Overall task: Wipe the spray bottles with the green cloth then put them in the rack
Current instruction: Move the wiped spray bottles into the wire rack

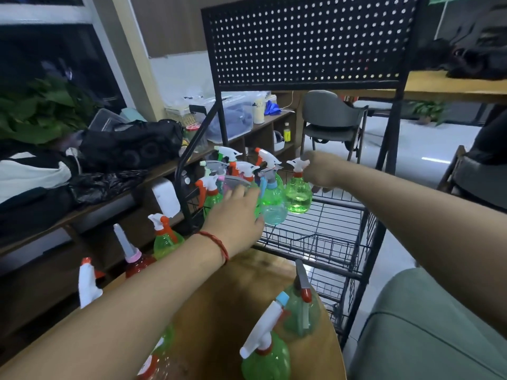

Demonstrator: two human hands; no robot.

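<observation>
Fingers of the right hand (319,171) clasp a green spray bottle (298,194); left hand (237,212) fingers lie spread on the rack's (343,242) bottles.

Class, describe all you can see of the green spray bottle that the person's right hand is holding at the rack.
The green spray bottle is rounded, of clear green plastic, with a white trigger head on an orange-red collar. It stands upright over the black wire rack, rightmost in the cluster of bottles, beside a blue-tinted bottle. The right hand grips its head and neck from the right. Whether its base rests on the shelf is unclear.
</observation>
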